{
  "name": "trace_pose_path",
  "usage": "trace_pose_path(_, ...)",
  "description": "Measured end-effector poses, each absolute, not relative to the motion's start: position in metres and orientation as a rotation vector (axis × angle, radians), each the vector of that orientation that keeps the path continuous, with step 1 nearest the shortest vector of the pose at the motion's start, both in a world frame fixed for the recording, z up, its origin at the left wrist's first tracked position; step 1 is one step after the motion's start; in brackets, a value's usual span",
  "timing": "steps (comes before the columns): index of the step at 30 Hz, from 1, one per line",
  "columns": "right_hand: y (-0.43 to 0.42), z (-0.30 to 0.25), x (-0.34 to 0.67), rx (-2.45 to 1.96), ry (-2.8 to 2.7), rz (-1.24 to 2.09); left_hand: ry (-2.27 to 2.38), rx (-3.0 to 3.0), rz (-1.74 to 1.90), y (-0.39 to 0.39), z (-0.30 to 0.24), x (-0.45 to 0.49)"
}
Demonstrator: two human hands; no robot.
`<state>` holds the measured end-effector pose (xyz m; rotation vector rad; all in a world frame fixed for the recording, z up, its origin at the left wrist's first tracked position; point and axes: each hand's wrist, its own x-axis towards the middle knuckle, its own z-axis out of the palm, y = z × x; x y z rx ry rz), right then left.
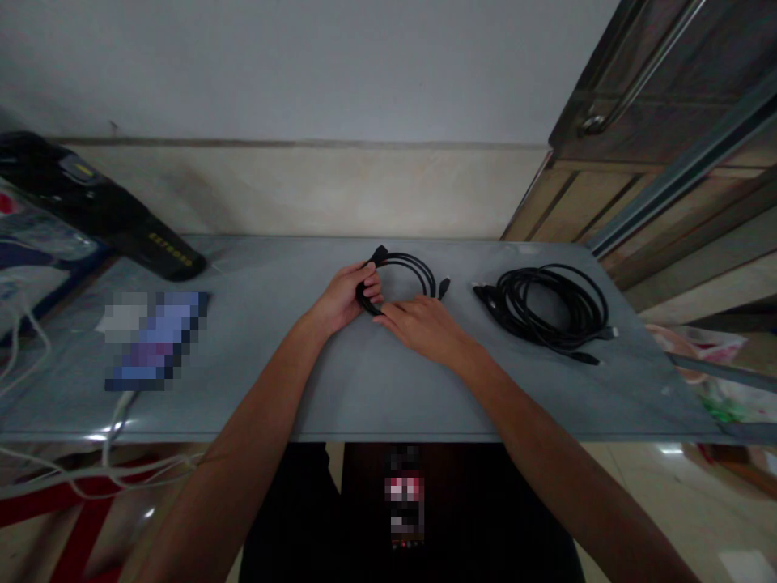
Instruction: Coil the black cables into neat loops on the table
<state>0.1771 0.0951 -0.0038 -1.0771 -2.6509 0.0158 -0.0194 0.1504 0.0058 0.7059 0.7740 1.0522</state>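
A black cable (413,257) is looped into a small coil over the middle of the grey table. My left hand (347,298) is closed round the coil's left side, near one black plug (380,253). At the coil's lower edge, my right hand (422,324) has its fingers closed on the cable, partly covering it. Another black connector (445,286) sticks out on the right, just beyond my right hand. Further right lies a larger coil of black cable (549,308), its plug ends pointing outward, touched by neither hand.
On the left of the table (255,389) lies a blurred-out phone (161,340), with a white cord (116,421) running below it. A black device with yellow lettering (163,243) leans behind. A wall closes off the back; a door handle (643,69) shows at right.
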Motion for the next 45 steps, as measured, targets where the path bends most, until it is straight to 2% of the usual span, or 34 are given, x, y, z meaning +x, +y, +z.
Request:
trace_pose_path(8,0.087,-0.008,0.162,-1.117,-2.615,-0.024,0.643,0.556,1.104,0.147,0.019,-0.021)
trace_pose_path(15,0.082,-0.008,0.156,-1.27,-2.642,0.018,0.621,0.66,1.013,0.144,0.023,-0.02)
trace_pose_path(31,0.08,0.001,0.167,-1.334,-2.554,0.01,0.888,0.805,1.086,0.157,0.006,-0.029)
trace_pose_path(39,0.086,-0.009,0.179,-1.247,-2.271,-0.085,0.951,0.82,1.162,0.165,0.007,-0.04)
trace_pose_path(45,0.061,0.027,0.212,-1.131,-1.975,-0.214,0.898,0.805,1.25,0.166,0.006,-0.053)
